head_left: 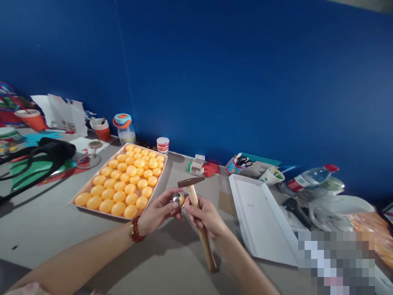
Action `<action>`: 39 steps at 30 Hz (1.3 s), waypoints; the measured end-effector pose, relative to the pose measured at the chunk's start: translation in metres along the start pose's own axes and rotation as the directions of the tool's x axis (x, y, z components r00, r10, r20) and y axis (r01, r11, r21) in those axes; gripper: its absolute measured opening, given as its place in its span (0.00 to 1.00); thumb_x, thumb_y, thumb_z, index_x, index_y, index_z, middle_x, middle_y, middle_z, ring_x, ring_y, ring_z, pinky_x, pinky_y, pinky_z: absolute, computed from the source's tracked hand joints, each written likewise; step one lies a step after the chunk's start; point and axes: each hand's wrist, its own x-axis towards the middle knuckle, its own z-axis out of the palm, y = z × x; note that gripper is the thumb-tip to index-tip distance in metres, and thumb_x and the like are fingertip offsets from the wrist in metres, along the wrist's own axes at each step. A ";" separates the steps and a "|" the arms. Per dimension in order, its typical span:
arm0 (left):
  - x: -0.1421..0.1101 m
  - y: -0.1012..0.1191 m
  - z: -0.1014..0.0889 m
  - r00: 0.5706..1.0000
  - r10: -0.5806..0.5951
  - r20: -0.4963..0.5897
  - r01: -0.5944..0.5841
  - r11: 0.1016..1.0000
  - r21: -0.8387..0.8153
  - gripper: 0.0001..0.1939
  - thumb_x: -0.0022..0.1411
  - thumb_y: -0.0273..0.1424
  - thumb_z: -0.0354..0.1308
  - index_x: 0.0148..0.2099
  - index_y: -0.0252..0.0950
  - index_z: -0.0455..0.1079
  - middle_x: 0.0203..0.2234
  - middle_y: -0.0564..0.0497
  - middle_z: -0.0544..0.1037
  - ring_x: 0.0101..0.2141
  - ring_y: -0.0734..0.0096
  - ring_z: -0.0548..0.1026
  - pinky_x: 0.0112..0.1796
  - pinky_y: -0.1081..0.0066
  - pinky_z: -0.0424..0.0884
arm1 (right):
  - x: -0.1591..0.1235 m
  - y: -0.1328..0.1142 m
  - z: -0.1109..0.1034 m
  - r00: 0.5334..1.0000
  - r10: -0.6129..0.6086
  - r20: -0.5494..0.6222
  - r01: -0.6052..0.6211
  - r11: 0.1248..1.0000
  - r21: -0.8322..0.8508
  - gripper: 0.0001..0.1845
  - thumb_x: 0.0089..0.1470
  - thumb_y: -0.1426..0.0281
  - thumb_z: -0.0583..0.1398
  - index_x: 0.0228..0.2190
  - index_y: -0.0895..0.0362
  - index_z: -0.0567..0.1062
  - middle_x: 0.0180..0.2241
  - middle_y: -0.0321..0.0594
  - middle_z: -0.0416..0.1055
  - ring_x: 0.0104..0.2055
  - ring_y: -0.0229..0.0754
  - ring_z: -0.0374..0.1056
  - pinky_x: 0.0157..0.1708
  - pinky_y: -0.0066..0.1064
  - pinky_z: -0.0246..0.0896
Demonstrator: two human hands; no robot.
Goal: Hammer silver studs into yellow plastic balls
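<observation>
My left hand [156, 213], with a red beaded bracelet [135, 230] at its wrist, grips a small shiny silver object [176, 198] with a yellowish round part in it; its exact kind does not show. My right hand [206, 216] is closed around the wooden handle of a hammer [193, 196]. The hammer's dark head points up and away, and its handle end slants down toward me. The right fingertips are close to the silver object; whether they touch it I cannot tell. Left of both hands, a shallow tray [164, 169] holds several glossy orange balls [131, 170].
An empty white tray [259, 217] lies to the right. Behind are a small white-and-red tub [163, 146], a clear jar with orange handle [125, 131] and a pen cup with scissors [233, 166]. A plastic bottle [310, 178] and bags crowd the right; black straps [57, 153] lie left.
</observation>
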 end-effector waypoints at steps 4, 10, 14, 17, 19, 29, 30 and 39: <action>0.001 0.000 0.000 0.999 0.030 0.020 -0.030 0.999 0.036 0.16 0.60 0.30 0.64 0.51 0.40 0.70 0.39 0.50 0.75 0.34 0.71 0.77 0.37 0.69 0.76 | -0.005 -0.006 0.003 1.000 -0.005 0.004 0.005 0.998 -0.066 0.21 0.47 0.54 0.67 0.28 0.57 0.66 0.15 0.26 0.62 0.12 0.26 0.47 0.13 0.21 0.38; 0.000 0.000 0.003 0.997 0.060 0.048 -0.063 0.995 0.071 0.19 0.57 0.29 0.67 0.50 0.38 0.68 0.38 0.50 0.76 0.34 0.71 0.77 0.36 0.71 0.76 | -0.007 -0.010 0.005 0.999 -0.034 -0.014 0.031 0.984 -0.173 0.21 0.49 0.53 0.65 0.28 0.56 0.67 0.16 0.27 0.63 0.13 0.27 0.49 0.13 0.21 0.40; 0.000 -0.002 0.001 0.996 0.080 0.040 -0.083 0.991 0.100 0.19 0.57 0.28 0.66 0.50 0.38 0.67 0.36 0.51 0.76 0.31 0.73 0.77 0.34 0.71 0.76 | -0.007 -0.007 0.003 0.998 -0.057 -0.022 0.051 0.971 -0.235 0.18 0.51 0.55 0.64 0.29 0.56 0.68 0.17 0.28 0.64 0.14 0.28 0.50 0.13 0.21 0.42; 0.000 -0.003 0.001 0.995 0.101 0.025 -0.103 0.987 0.121 0.19 0.57 0.28 0.66 0.50 0.37 0.67 0.34 0.51 0.77 0.32 0.71 0.77 0.36 0.69 0.76 | -0.006 -0.005 0.001 0.997 -0.078 0.000 0.075 0.956 -0.282 0.15 0.52 0.57 0.62 0.29 0.56 0.69 0.18 0.28 0.64 0.15 0.28 0.50 0.14 0.21 0.44; 0.000 -0.003 0.001 0.993 0.112 0.020 -0.114 0.985 0.129 0.20 0.57 0.29 0.67 0.50 0.37 0.68 0.34 0.50 0.77 0.33 0.70 0.77 0.37 0.68 0.76 | -0.006 -0.004 0.001 0.996 -0.087 0.001 0.083 0.945 -0.316 0.13 0.53 0.59 0.62 0.29 0.56 0.69 0.19 0.28 0.64 0.15 0.28 0.51 0.14 0.21 0.46; -0.002 -0.006 0.003 0.973 0.227 0.043 -0.231 0.952 0.200 0.21 0.57 0.28 0.66 0.52 0.38 0.67 0.37 0.48 0.78 0.37 0.68 0.77 0.40 0.68 0.75 | -0.011 -0.016 0.005 0.986 -0.164 -0.004 0.146 0.890 -0.432 0.09 0.52 0.64 0.61 0.27 0.56 0.71 0.20 0.31 0.67 0.18 0.31 0.55 0.18 0.23 0.50; -0.002 -0.007 0.003 0.971 0.233 0.048 -0.238 0.952 0.194 0.21 0.57 0.28 0.66 0.53 0.38 0.67 0.36 0.49 0.77 0.36 0.69 0.77 0.39 0.68 0.76 | -0.011 -0.016 0.004 0.985 -0.169 0.014 0.159 0.890 -0.428 0.09 0.53 0.64 0.61 0.27 0.56 0.71 0.20 0.32 0.67 0.19 0.32 0.57 0.19 0.23 0.51; -0.002 -0.006 0.003 0.966 0.241 0.091 -0.253 0.954 0.159 0.25 0.55 0.25 0.68 0.54 0.41 0.69 0.42 0.48 0.77 0.38 0.67 0.77 0.38 0.69 0.77 | -0.013 -0.011 -0.004 0.960 -0.252 0.123 0.280 0.871 -0.403 0.07 0.56 0.66 0.62 0.30 0.57 0.74 0.25 0.34 0.71 0.29 0.37 0.66 0.32 0.27 0.59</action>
